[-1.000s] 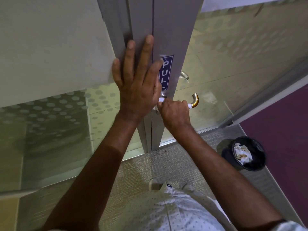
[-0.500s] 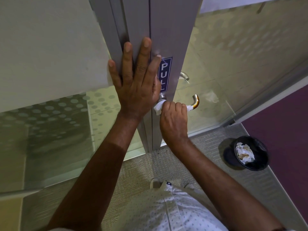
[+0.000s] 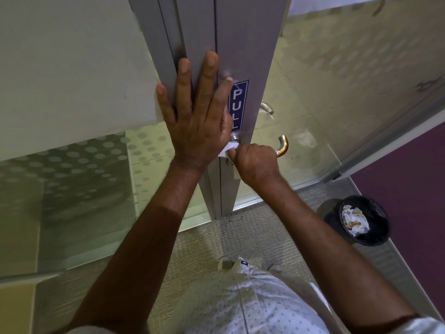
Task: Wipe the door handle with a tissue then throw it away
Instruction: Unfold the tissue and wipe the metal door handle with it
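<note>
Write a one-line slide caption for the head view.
Left hand braces the door frame while right hand wipes door handle with tissue.

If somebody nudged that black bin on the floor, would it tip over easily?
Probably it would slide or tip: the black bin looks small and thin-walled, and holds only crumpled paper, so it is likely light. It stands on carpet, which might grip its base.

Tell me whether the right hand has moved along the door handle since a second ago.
Yes. The right hand with the tissue has slid left along the door handle, away from its curved end, toward the PULL sign.
</note>
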A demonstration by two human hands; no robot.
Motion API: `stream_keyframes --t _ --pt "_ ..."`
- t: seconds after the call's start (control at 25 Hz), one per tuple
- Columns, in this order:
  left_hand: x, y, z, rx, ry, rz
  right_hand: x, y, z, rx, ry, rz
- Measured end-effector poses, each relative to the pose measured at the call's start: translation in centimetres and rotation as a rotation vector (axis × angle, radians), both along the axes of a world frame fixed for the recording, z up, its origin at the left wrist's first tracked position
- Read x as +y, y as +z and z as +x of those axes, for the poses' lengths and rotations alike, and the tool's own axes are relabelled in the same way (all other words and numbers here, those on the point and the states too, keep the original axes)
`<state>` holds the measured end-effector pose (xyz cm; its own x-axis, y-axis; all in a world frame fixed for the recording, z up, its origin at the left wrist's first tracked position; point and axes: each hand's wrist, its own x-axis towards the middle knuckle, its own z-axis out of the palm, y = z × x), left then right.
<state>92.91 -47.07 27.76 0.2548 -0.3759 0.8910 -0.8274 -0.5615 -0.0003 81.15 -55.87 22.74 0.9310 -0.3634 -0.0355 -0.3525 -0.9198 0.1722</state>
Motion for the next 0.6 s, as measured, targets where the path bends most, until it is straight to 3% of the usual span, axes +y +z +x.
stream_keyframes --t 0.16,0.24,0.44,0.6 --pt "-0.1 0.0 -0.1 0.006 -0.012 0.009 1.7 -2.4 -0.6 -0.341 -0.2 -0.014" --pt "-0.1 0.0 0.0 0.01 -0.018 0.001 2.7 -3.1 -1.1 -0.423 -0.266 -0.002" --pt "-0.2 -0.1 0.2 -0.004 -0.016 -0.002 3.0 -3.1 -1.1 -0.339 -0.273 -0.042" --pt "-0.3 -0.2 0.1 -0.01 -0.014 -0.009 1.2 -1.9 -0.3 -0.173 -0.139 -0.035"
